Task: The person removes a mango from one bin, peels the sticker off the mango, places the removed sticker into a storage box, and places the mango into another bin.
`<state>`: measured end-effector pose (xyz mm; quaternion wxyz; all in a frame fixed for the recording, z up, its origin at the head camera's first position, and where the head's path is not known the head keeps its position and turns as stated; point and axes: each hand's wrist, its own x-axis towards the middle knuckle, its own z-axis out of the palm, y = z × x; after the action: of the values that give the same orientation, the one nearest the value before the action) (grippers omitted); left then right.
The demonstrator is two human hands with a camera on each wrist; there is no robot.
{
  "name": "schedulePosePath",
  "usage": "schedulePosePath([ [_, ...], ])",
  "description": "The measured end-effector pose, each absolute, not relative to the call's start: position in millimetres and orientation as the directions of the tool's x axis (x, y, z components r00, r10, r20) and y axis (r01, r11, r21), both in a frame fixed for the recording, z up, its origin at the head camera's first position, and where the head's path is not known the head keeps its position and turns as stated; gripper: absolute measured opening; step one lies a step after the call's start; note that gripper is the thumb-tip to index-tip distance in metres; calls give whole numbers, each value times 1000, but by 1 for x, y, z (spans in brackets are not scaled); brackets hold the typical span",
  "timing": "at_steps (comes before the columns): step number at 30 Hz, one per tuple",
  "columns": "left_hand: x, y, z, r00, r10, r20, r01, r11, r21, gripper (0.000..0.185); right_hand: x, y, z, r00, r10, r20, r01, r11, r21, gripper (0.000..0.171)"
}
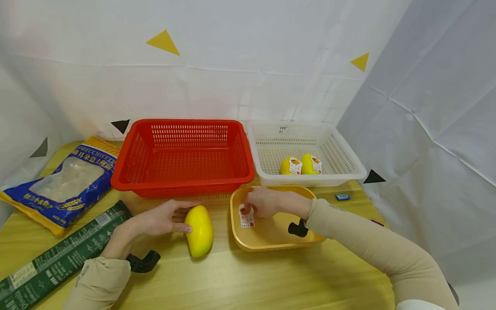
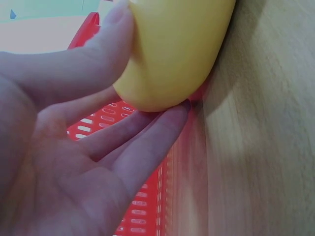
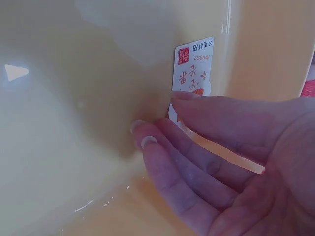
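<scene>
Mango label [image 1: 246,219] is pinched in your right hand [image 1: 265,201], near the left wall of the yellow-orange basin [image 1: 279,247], whose rim surrounds your fingers. Your left hand [image 1: 164,218] grips a yellow mango [image 1: 199,234] beside it. The red basket [image 1: 190,165] and white basket [image 1: 265,148], holding two labelled mangoes [image 1: 308,163], line the bench's [image 1: 248,280] back edge; the orecchiette bag [image 1: 63,185] and green packet [image 1: 63,254] crowd its left edge.

In front of you hangs a white, creased sheet [image 1: 240,92] with yellow triangle marks [image 1: 164,42]; at your right, a greyish, creased sheet [image 1: 438,107]. Below you lies a yellowish, wood-grained surface [image 1: 232,282].
</scene>
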<state>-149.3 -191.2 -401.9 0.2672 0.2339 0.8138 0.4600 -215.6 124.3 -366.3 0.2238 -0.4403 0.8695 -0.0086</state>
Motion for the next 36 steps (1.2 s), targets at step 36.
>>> schedulePosePath([
  [36, -149, -190, -399, -755, 614, -229, 133, 486, 864, 73, -152, 109, -326, -662, -750, -9, -653, 582, -485, 39],
])
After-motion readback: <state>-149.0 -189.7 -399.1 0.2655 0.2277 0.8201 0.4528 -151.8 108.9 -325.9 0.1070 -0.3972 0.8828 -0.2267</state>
